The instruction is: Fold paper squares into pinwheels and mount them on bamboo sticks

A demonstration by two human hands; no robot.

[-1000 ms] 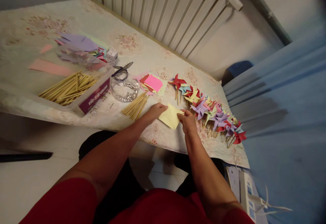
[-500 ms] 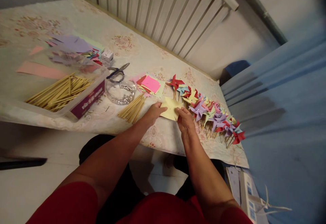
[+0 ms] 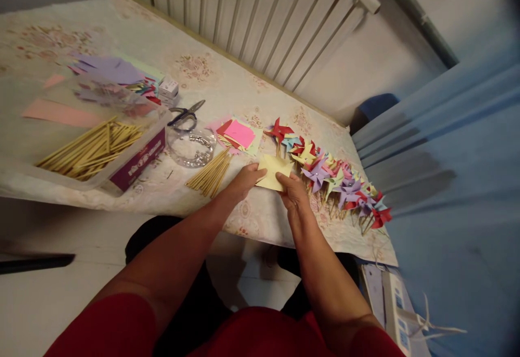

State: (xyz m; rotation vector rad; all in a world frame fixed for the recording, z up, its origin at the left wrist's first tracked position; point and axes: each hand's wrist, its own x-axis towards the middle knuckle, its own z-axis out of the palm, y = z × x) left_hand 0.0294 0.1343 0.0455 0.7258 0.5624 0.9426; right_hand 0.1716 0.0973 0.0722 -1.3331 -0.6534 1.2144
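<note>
A pale yellow paper square [image 3: 273, 171] is held up near the table's front edge, between my two hands. My left hand [image 3: 246, 177] pinches its left side, thumb on top. On the right side my right hand [image 3: 293, 188] grips it, the thumb lying over the paper; the fingers beneath are hidden. Just beyond is a stack of coloured paper squares [image 3: 239, 134], bright pink on top. A bundle of thin wooden sticks [image 3: 210, 174] lies left of my left hand. Finished paper pinwheels [image 3: 317, 173] on sticks lie in a row to the right.
A clear round dish [image 3: 190, 148] of small metal pins stands beside dark-handled scissors [image 3: 186, 116]. Further left is a plastic box [image 3: 140, 163] of sticks, with coloured paper sheets [image 3: 108, 68] and small white boxes [image 3: 168, 90] behind. A power strip [image 3: 396, 308] sits at lower right.
My right thumb has shifted slightly inward and down over the yellow paper. Both hands keep their hold on it; the view has moved slightly.
</note>
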